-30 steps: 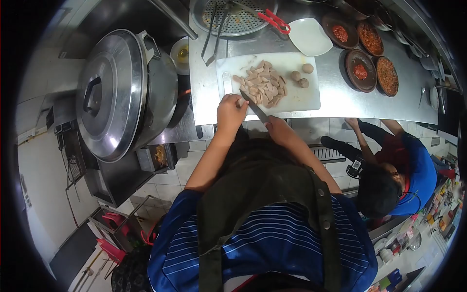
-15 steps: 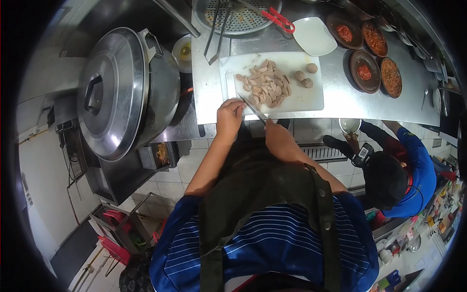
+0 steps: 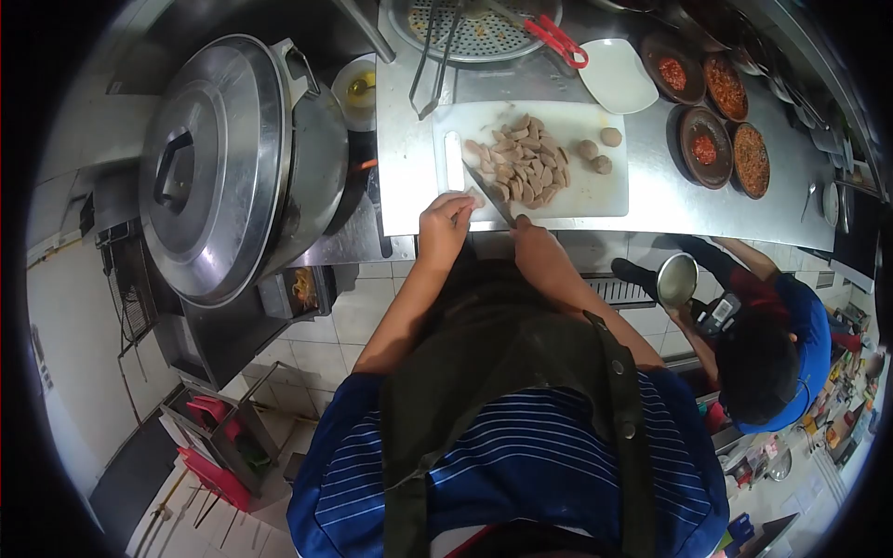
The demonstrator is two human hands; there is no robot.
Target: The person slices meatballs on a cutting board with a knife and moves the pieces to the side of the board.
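Observation:
My right hand is closed around the handle of a knife, whose blade slants up and left over the white cutting board. Close to the blade, at the board's near left corner, my left hand pinches a small pale brown piece that looks like cut meatball. A heap of sliced meatball pieces covers the middle of the board, just beyond the knife. Three whole round meatballs lie at the board's right side.
Tongs with red grips rest by a perforated steel tray. A white plate and several clay dishes of red sauce stand rightward. A large lidded pot is left. A co-worker at right holds a metal bowl.
The view has shifted slightly, so the counter sits further right and lower. A pale piece now shows plainly in my left fingers. The co-worker's bowl has tilted to show its round face.

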